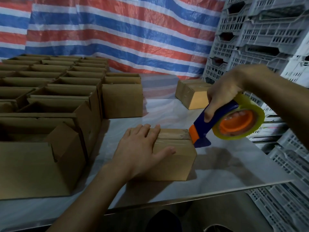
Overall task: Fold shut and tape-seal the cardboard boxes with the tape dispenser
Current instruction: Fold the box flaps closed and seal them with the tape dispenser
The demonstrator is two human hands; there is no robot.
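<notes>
A small closed cardboard box [173,158] lies on the table in front of me, with clear tape along its top seam. My left hand [142,148] presses flat on the box's left top, fingers spread. My right hand [222,96] grips the blue handle of the tape dispenser [234,121], which carries a roll of clear tape on an orange hub. The dispenser's orange and blue blade end touches the right end of the box's seam.
Several open cardboard boxes [55,101] stand in rows on the left of the table [217,174]. A sealed box [192,94] lies at the back right. Stacked grey plastic crates [260,30] line the right side. A striped tarpaulin [117,30] hangs behind.
</notes>
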